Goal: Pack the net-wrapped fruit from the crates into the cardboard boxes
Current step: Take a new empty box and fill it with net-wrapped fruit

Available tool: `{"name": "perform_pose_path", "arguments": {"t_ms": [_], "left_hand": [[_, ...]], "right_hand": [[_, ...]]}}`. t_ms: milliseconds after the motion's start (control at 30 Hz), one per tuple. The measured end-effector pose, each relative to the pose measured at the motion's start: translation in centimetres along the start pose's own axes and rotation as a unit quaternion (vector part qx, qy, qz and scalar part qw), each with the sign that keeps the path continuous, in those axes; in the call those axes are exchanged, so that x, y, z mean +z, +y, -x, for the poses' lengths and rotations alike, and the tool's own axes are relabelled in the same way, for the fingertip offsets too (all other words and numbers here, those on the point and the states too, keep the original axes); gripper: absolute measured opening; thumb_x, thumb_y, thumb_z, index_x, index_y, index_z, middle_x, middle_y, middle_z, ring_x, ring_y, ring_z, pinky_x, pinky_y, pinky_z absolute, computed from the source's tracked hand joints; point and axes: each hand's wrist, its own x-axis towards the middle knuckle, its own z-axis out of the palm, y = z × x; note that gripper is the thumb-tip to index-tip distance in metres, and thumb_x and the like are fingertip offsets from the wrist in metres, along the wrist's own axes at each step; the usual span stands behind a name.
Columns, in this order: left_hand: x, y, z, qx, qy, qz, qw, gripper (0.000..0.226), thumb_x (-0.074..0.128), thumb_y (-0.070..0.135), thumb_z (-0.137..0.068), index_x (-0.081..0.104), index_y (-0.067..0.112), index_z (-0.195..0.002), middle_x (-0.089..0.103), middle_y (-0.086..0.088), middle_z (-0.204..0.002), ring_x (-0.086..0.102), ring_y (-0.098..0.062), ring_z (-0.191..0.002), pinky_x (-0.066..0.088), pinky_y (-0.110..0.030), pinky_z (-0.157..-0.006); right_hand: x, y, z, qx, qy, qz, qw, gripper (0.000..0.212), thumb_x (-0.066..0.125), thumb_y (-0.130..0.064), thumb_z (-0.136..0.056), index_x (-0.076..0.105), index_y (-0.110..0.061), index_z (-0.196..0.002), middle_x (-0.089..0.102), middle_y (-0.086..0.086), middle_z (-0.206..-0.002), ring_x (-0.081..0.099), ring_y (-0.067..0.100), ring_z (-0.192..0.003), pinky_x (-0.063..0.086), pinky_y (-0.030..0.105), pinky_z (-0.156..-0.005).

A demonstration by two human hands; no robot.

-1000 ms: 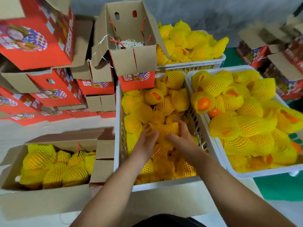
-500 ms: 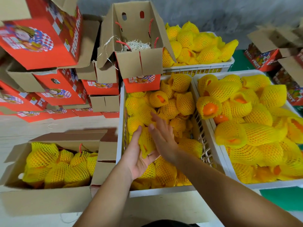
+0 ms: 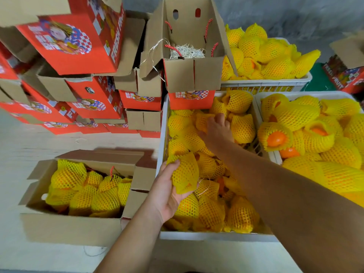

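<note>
The left hand [image 3: 167, 192] has its fingers wrapped round one net-wrapped fruit [image 3: 185, 174] just over the white crate [image 3: 160, 154], right beside the open box [image 3: 71, 229] it likely goes in, while the right hand [image 3: 217, 131] reaches deeper, fingers bent onto another fruit [image 3: 202, 120]

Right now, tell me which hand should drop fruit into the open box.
Left. The left hand already grips a net-wrapped fruit beside the open box. The right hand is reaching deeper into the white crate, farther away.
</note>
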Motion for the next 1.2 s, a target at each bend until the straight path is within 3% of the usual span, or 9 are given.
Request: {"name": "perform_pose_path", "arguments": {"t_ms": [333,467,700,833,933,1000,1067,1133,1200], "left_hand": [[-0.8,1.6,1.1,0.073,-0.070,0.014,0.995,0.052,0.055,0.036,-0.101,0.044,0.021,-0.150,0.063,-0.015,-0.142,0.061,-0.035,-0.131,0.056,-0.050,-0.098],[-2.7,3.1,1.4,0.109,-0.072,-0.019,0.991,0.056,0.063,0.033,-0.096,0.046,0.027,-0.150,0.063,-0.012,-0.142,0.063,-0.033,-0.128,0.059,-0.047,-0.092],[-6.1,7.8,1.6,0.145,-0.087,-0.082,0.982,0.054,0.072,0.041,-0.088,0.061,0.026,-0.138,0.067,-0.010,-0.137,0.065,-0.031,-0.125,0.057,-0.052,-0.094],[-10.5,12.0,3.2,0.154,-0.098,-0.112,0.977,0.021,0.073,0.041,-0.090,0.077,0.040,-0.110,0.075,-0.001,-0.123,0.073,-0.021,-0.110,0.061,-0.038,-0.075],[-14.6,16.2,4.5,0.143,-0.053,-0.196,0.969,0.021,0.075,0.044,-0.090,0.074,0.046,-0.110,0.077,0.010,-0.112,0.075,-0.013,-0.100,0.062,-0.032,-0.069],[-17.5,18.6,4.8,0.127,-0.038,-0.205,0.970,0.025,0.071,0.041,-0.095,0.067,0.039,-0.120,0.078,0.014,-0.105,0.076,-0.011,-0.094,0.062,-0.031,-0.065],[-19.9,20.7,5.2,0.090,-0.058,-0.145,0.984,0.037,0.065,0.041,-0.098,0.060,0.034,-0.134,0.077,0.006,-0.117,0.074,-0.018,-0.105,0.063,-0.041,-0.080],[-21.6,21.9,5.7,0.052,-0.117,-0.096,0.987,0.051,0.056,0.042,-0.100,0.054,0.022,-0.147,0.066,-0.008,-0.139,0.063,-0.029,-0.128,0.051,-0.051,-0.106],[-22.8,22.2,5.4,0.040,-0.130,-0.129,0.982,0.046,0.056,0.034,-0.100,0.055,0.020,-0.144,0.066,-0.011,-0.139,0.064,-0.029,-0.126,0.050,-0.052,-0.106]], "right_hand": [[0.4,-0.8,-0.7,0.078,0.014,-0.065,0.995,0.090,0.064,-0.070,-0.082,0.022,-0.021,-0.145,0.037,0.010,-0.151,0.031,0.040,-0.140,0.032,0.056,-0.111],[0.6,-0.9,1.4,0.078,0.079,-0.142,0.984,0.082,0.074,-0.046,-0.082,0.026,-0.022,-0.144,0.040,0.007,-0.147,0.037,0.040,-0.136,0.036,0.058,-0.107],[0.2,-7.9,11.4,-0.013,0.209,-0.379,0.901,0.046,0.071,-0.035,-0.070,0.054,-0.026,-0.112,0.050,0.000,-0.111,0.053,0.018,-0.104,0.042,0.022,-0.086],[1.7,-16.5,16.0,0.016,0.140,-0.524,0.840,0.041,0.074,-0.043,-0.071,0.054,-0.031,-0.106,0.070,-0.002,-0.089,0.063,0.011,-0.075,0.056,0.034,-0.066],[3.6,-21.9,17.1,0.027,0.113,-0.551,0.826,0.056,0.074,-0.039,-0.075,0.053,-0.032,-0.126,0.067,0.003,-0.119,0.065,0.016,-0.104,0.057,0.049,-0.090],[4.7,-24.4,17.1,0.026,0.068,-0.538,0.840,0.058,0.063,-0.039,-0.082,0.052,-0.032,-0.139,0.061,-0.028,-0.126,0.059,-0.003,-0.117,0.053,0.030,-0.098],[5.8,-26.4,17.2,0.030,0.033,-0.605,0.795,0.050,0.051,-0.023,-0.089,0.055,-0.022,-0.139,0.066,-0.040,-0.098,0.065,-0.013,-0.093,0.056,0.019,-0.074],[6.9,-27.7,17.3,0.082,0.024,-0.650,0.755,0.043,0.047,-0.012,-0.090,0.055,-0.023,-0.131,0.072,-0.024,-0.086,0.070,-0.003,-0.073,0.056,0.024,-0.055],[7.5,-28.5,17.6,0.134,0.024,-0.651,0.747,0.038,0.057,-0.015,-0.091,0.053,-0.029,-0.126,0.074,0.002,-0.105,0.073,0.014,-0.082,0.059,0.032,-0.062]]}}
